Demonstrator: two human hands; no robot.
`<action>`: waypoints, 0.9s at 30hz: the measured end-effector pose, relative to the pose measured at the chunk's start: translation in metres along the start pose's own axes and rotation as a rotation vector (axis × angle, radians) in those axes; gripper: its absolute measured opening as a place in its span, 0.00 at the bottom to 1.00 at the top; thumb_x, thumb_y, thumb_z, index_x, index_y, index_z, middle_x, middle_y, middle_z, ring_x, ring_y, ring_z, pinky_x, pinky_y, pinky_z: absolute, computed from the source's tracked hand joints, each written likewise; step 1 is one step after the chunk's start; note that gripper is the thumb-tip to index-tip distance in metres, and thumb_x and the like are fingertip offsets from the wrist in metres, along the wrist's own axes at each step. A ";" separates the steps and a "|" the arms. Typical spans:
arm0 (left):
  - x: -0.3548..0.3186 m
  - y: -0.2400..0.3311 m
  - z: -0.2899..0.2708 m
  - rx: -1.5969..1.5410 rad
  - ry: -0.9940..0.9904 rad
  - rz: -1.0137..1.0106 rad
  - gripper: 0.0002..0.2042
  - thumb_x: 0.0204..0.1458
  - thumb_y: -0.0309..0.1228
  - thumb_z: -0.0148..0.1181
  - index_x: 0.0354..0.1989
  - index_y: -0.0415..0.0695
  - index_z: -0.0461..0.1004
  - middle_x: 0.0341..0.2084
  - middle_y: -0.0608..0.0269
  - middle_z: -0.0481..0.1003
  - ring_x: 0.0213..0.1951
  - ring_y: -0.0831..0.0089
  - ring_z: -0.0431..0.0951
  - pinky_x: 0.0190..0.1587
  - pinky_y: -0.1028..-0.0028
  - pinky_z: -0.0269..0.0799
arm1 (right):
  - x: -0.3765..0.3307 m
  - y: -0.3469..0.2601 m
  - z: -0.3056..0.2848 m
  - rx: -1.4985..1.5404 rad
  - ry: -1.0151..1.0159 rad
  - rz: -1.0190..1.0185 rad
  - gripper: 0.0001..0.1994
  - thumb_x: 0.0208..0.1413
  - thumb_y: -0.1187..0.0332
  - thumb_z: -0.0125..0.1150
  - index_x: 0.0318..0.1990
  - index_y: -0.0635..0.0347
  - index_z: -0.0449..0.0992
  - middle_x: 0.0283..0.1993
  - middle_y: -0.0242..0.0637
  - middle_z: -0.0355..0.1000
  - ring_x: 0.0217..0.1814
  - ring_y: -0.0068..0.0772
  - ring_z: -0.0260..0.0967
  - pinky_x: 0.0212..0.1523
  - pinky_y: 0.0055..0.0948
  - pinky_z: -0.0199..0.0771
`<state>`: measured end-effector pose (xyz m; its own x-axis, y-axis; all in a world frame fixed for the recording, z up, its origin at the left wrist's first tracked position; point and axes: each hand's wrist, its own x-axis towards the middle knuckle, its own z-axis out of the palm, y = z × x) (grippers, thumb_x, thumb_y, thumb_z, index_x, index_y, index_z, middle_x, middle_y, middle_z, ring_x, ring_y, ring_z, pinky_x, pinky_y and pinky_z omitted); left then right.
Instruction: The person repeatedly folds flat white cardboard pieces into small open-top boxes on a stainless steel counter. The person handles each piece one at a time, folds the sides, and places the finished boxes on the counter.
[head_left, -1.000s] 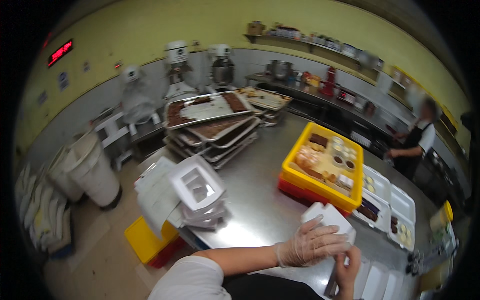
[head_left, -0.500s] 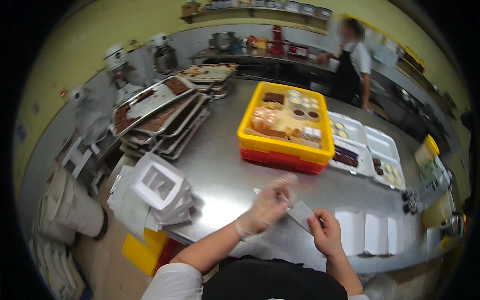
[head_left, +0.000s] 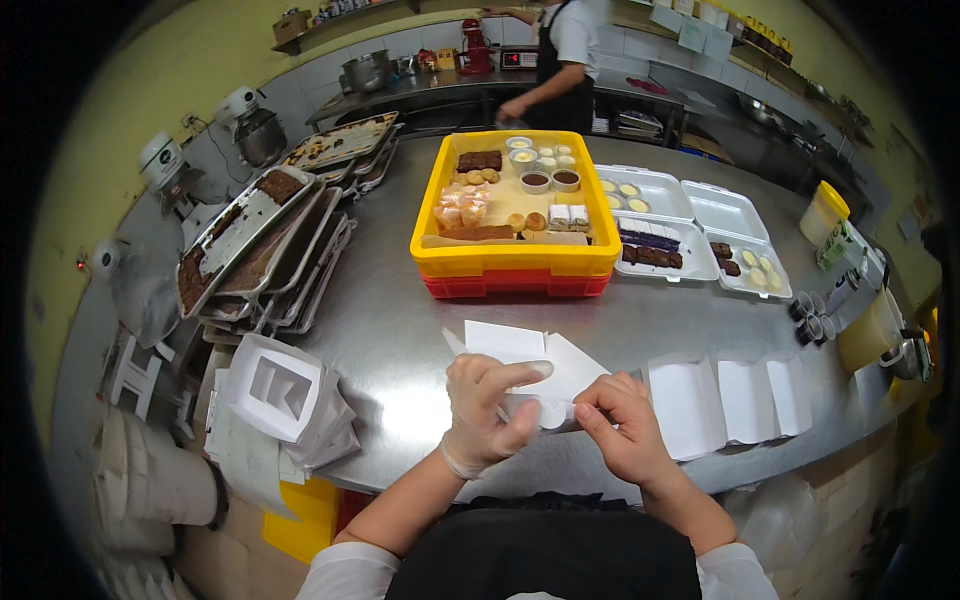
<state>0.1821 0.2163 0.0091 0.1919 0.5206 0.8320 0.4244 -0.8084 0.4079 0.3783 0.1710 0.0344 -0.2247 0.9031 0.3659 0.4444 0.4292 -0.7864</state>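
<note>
Between my hands is a partly unfolded white paperboard box (head_left: 575, 365), its panels spread apart above the steel table. My left hand (head_left: 488, 410), in a clear plastic glove, grips its left side with the thumb toward the near edge. The bare fingers of my right hand (head_left: 622, 425) pinch the near right corner. To the right of that hand, several white paperboard trays (head_left: 684, 405) stand in a row. Beyond my hands sits a yellow crate (head_left: 515, 262) holding brownies, small cakes, wrapped pastries and sauce cups, on top of a red crate (head_left: 515, 287).
Stacked white box frames (head_left: 270, 385) stand at the table's left edge. Behind them are piled baking trays (head_left: 240, 240) with brownie remains. White foam clamshells (head_left: 655, 225) with sweets lie right of the crate. Small dark cups (head_left: 812, 318) sit far right. A co-worker (head_left: 570, 60) stands at the back counter.
The white paperboard has gone from a flat folded piece to a spread, partly formed box. My left hand now grips it too. The view has shifted, and the co-worker has changed pose.
</note>
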 end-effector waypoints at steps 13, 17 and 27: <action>-0.012 0.007 -0.002 0.121 0.068 0.077 0.20 0.33 0.42 0.62 0.41 0.60 0.78 0.27 0.70 0.55 0.33 0.72 0.57 0.39 0.72 0.54 | 0.000 -0.002 0.003 -0.006 0.060 -0.036 0.04 0.52 0.67 0.58 0.27 0.53 0.74 0.28 0.26 0.66 0.36 0.30 0.61 0.47 0.34 0.49; -0.010 0.007 -0.006 0.185 -0.119 0.221 0.25 0.34 0.43 0.58 0.48 0.65 0.78 0.28 0.70 0.55 0.34 0.73 0.57 0.38 0.71 0.52 | -0.002 -0.001 0.007 -0.138 0.134 -0.143 0.01 0.47 0.69 0.60 0.27 0.53 0.74 0.29 0.27 0.66 0.38 0.32 0.62 0.51 0.40 0.49; -0.016 -0.011 0.001 0.094 -0.321 0.231 0.31 0.47 0.48 0.53 0.63 0.55 0.62 0.50 0.63 0.63 0.54 0.65 0.58 0.55 0.65 0.50 | -0.008 0.008 0.008 -0.236 0.187 -0.231 0.02 0.46 0.72 0.60 0.29 0.52 0.75 0.32 0.27 0.66 0.39 0.33 0.64 0.55 0.42 0.51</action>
<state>0.1751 0.2168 -0.0089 0.5519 0.3996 0.7319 0.4140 -0.8932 0.1754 0.3769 0.1670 0.0216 -0.1898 0.7595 0.6222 0.5928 0.5938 -0.5440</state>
